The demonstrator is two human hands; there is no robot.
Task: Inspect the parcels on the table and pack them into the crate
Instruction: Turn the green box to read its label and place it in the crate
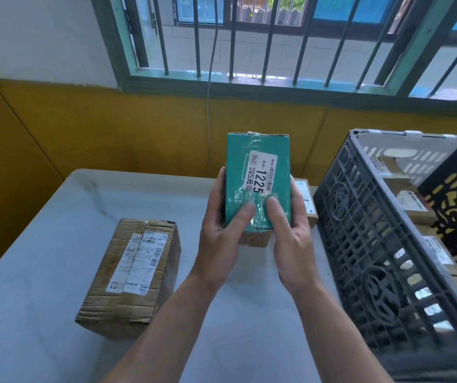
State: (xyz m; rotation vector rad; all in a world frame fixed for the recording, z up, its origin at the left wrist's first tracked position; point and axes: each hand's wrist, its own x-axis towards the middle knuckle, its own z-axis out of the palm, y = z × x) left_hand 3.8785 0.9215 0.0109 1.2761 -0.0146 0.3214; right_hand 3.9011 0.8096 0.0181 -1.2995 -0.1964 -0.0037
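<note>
Left grip and right grip clasped the green parcel above the surface, long axis pointing away, the crate just to its right, nearer the right grip.

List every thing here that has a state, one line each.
green parcel: held above the table, label up.
left hand: grips the green parcel.
right hand: grips the green parcel.
cardboard box: taped shut, dented, on the table.
crate: holds several parcels.
</note>
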